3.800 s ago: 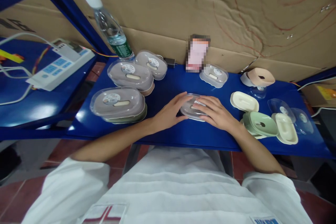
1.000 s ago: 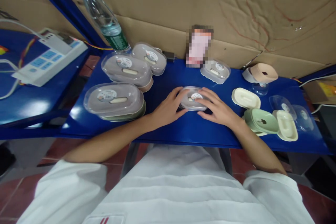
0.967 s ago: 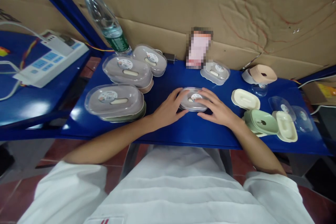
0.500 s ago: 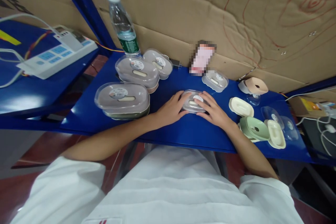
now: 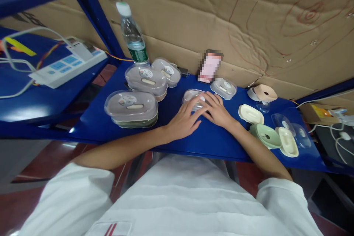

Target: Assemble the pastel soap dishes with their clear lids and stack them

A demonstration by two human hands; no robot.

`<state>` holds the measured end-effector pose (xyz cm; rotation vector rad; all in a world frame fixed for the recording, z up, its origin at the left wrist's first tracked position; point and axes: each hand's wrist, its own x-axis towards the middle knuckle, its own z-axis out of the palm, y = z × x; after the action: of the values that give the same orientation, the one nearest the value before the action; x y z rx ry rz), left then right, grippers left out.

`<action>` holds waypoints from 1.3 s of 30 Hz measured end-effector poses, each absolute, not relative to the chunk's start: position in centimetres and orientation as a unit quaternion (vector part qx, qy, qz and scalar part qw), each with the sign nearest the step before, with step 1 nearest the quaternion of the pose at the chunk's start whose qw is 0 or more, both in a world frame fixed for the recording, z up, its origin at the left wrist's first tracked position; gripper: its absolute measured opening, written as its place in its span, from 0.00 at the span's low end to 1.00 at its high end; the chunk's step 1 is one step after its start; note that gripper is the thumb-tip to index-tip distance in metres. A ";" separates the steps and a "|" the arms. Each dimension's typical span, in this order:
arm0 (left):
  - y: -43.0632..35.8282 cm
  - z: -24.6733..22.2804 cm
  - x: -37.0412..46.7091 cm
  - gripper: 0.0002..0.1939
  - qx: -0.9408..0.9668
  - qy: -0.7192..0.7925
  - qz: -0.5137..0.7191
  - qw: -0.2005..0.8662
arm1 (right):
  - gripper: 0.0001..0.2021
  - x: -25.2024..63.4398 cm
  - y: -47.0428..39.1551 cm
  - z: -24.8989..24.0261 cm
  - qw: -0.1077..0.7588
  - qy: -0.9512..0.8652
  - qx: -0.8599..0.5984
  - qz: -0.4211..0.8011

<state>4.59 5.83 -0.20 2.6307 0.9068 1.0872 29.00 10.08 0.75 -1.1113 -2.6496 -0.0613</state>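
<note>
A small oval box with a clear lid sits on the blue table in front of me, its near right part covered by my hands. My left hand lies over its near side, fingers stretched out and apart. From the right, my right hand reaches over the box's right end with its fingers extended, the tips meeting those of my left hand. Neither hand is wrapped round the box. Behind it on the right stands a similar clear-lidded box.
Larger clear-lidded boxes and a water bottle stand left. A phone leans against the cardboard. Rightward lie a cream tray, a green box, a peach box and loose clear lids. A power strip lies far left.
My hands have come off the two sides of the small box and drawn together over its near right part, fingertips overlapping. The camera view has shifted slightly.
</note>
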 end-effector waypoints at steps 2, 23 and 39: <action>5.4 0.2 4.6 0.30 0.889 0.281 0.357 0.058 | 0.30 27.4 11.7 0.8 0.131 -0.916 -0.379 -0.005; 5.9 0.0 4.7 0.21 0.912 0.281 0.259 0.149 | 0.26 35.4 5.8 4.3 0.095 -0.820 -0.560 -0.069; 2.2 1.6 4.9 0.27 0.971 0.071 0.229 0.018 | 0.23 30.9 0.8 4.1 0.147 -0.894 -0.419 0.059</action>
<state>4.92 2.23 1.60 3.0150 0.2190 0.7112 30.87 0.77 4.07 -1.2049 -2.5728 0.1702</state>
